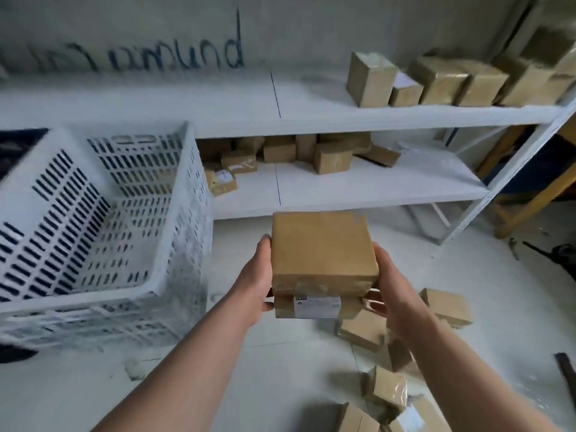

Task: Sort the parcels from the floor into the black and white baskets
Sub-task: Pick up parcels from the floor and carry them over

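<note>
Now, both hands are up in front of the chest with two parcels stacked between them. The left hand [255,280] grips the stack on its left side, thumb against the top parcel [321,247] and fingers curled under the lower one. The right hand [389,282] clasps the right side the same way. The top parcel is a plain brown box. The labelled parcel [314,307] under it shows a white sticker on its near face. The pair is held in the air, just right of the white basket [174,275], which stands on the floor [265,369] at left with its slotted walls in view. A dark shape sits behind that basket at far left, and whether it is the black basket I cannot tell. More loose parcels [364,330] lie scattered on the floor below and right of the hands. Behind, a white shelf [343,120] carries brown boxes [371,79] on both levels.
</note>
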`<action>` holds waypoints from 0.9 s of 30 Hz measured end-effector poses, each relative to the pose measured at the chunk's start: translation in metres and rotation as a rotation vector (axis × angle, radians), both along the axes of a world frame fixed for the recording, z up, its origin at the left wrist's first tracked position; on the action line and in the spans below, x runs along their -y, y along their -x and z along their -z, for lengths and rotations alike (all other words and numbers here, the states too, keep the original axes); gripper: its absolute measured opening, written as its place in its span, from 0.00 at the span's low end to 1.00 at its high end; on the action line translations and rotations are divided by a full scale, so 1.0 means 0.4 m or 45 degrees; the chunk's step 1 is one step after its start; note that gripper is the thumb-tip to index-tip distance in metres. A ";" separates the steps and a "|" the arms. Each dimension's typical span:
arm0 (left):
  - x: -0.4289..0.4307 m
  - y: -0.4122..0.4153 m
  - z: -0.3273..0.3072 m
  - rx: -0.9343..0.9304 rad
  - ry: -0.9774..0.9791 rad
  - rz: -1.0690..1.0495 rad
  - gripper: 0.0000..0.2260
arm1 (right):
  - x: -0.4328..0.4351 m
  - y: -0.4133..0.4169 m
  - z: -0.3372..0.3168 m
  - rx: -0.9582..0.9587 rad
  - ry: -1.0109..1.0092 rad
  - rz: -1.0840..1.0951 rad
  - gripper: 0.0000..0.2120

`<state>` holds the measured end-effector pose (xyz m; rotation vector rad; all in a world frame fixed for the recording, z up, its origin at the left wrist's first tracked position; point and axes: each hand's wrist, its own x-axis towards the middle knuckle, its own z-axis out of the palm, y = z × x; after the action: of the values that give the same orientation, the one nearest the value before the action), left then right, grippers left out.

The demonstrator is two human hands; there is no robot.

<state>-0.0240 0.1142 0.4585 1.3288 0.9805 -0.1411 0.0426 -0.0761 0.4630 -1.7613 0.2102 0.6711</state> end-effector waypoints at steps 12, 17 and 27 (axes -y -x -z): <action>-0.380 0.188 -0.565 0.183 -0.082 -0.515 0.25 | -0.429 0.094 -0.584 0.131 -0.233 -0.412 0.29; -0.606 0.234 -0.528 0.152 0.004 -0.594 0.24 | -0.681 0.104 -0.545 0.034 -0.249 -0.571 0.29; -1.054 0.131 -0.284 0.013 0.168 -0.543 0.32 | -1.172 -0.010 -0.271 -0.261 -0.102 -0.384 0.28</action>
<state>-0.0765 0.5357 0.5719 0.9754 1.2024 0.1241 0.0466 0.3927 0.5713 -1.6616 0.0550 1.0659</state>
